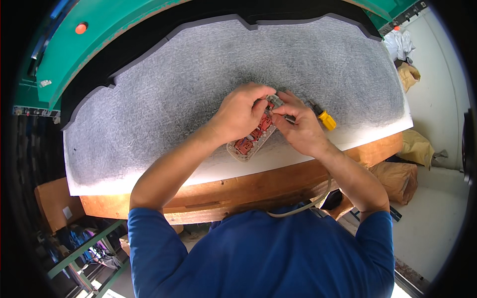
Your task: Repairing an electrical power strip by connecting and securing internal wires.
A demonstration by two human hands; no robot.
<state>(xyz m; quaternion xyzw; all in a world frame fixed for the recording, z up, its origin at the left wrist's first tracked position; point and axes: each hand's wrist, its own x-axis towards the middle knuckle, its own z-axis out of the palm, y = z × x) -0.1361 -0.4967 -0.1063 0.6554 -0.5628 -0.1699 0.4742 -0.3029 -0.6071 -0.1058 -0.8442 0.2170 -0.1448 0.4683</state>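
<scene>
An opened power strip lies slanted on the grey, scuffed work surface, its pale housing showing red socket parts inside. My left hand is closed over its far end, fingers curled at the housing edge. From the other side, my right hand pinches at the same end of the strip. What its fingertips hold is too small and covered to make out. A dark piece shows under the right fingers. Just right of that hand, a screwdriver with a yellow handle rests on the surface.
The table's wooden front edge runs before my body. A pale cable hangs below that edge. Beyond the table curves a green metal frame with an orange button. Brown paper bags stand at the right, a cardboard piece at the left.
</scene>
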